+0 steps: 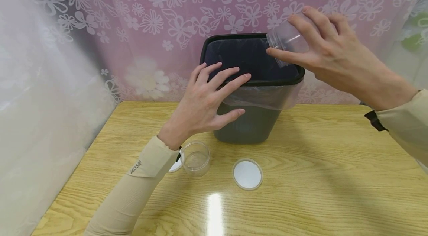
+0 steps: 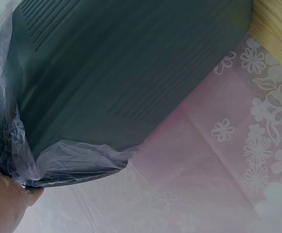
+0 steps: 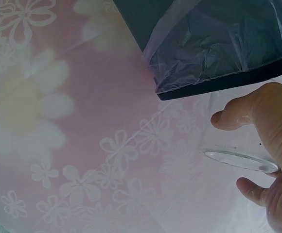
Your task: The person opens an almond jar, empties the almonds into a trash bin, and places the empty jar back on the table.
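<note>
A dark grey trash bin [image 1: 247,124] with a black rim stands at the table's back edge, lined with a thin plastic bag [image 1: 267,96] folded over the rim. My right hand [image 1: 334,46] grips a clear jar [image 1: 290,39] tilted mouth-down over the bin's right side. In the right wrist view the base of the jar [image 3: 238,158] shows between thumb and fingers, with tiny dark specks. My left hand [image 1: 210,98] lies at the near left rim, fingers spread. The left wrist view shows the bin [image 2: 121,73] and part of that hand [image 2: 5,199] at its rim.
A clear open container [image 1: 196,158] stands on the wooden table [image 1: 317,191] in front of the bin. A round white lid [image 1: 247,174] lies to its right; another white disc [image 1: 175,165] is partly hidden by my left sleeve. A pink flowered curtain [image 1: 150,42] hangs behind.
</note>
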### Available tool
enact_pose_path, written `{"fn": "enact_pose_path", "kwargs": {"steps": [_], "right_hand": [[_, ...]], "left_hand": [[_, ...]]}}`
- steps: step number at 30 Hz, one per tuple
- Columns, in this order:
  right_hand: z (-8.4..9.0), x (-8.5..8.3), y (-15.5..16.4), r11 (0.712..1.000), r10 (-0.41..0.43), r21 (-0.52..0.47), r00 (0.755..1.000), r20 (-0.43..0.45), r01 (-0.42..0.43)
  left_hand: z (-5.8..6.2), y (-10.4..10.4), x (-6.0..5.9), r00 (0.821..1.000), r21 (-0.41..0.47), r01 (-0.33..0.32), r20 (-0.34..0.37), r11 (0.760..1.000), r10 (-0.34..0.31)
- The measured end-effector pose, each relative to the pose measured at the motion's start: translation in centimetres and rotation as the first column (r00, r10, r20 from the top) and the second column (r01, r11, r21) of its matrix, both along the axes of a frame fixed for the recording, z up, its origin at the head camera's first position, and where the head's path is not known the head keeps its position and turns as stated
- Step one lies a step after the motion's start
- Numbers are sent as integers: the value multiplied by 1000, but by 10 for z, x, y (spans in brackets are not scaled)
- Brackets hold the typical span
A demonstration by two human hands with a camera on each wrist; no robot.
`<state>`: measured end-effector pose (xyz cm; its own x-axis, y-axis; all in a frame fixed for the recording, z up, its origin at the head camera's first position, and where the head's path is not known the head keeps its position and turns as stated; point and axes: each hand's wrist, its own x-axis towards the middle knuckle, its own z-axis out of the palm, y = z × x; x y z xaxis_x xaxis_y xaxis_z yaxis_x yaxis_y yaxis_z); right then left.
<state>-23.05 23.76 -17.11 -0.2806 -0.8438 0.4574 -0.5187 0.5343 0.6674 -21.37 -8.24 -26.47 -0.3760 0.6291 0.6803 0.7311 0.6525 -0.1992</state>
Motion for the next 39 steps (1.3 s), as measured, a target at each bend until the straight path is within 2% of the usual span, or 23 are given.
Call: {"fn": "enact_pose_path", "kwargs": {"steps": [8,14,21,27,31,34,39], "right_hand": [[1,-3,1,1000,-8,8,1000,1,8],[5,-4,4,998,-61,15,998,13,61],[6,-1,-6,1000,21,7,1000,-14,-21],[9,-5,-5,999,-9,43,999,-37,11],[8,-7,-11,999,33,46,997,-76,-29],[10,-6,-15,999,24,33,997,-69,-22],[11,-5,-16,997,-1,82,999,-42,5]], "left_hand": [[-1,0,-1,1000,4,1,3,1000,-1],[-1,0,-2,1000,5,4,2,1000,-4],[0,0,-1,1000,6,1,-4,1000,-1],[0,1,-1,1000,1,-2,0,1000,2],[-1,0,-1,1000,7,-1,-7,1000,1],[-1,0,0,1000,8,-4,-9,1000,4],[-1,1,-1,1000,9,1,-13,1000,-1]]}}
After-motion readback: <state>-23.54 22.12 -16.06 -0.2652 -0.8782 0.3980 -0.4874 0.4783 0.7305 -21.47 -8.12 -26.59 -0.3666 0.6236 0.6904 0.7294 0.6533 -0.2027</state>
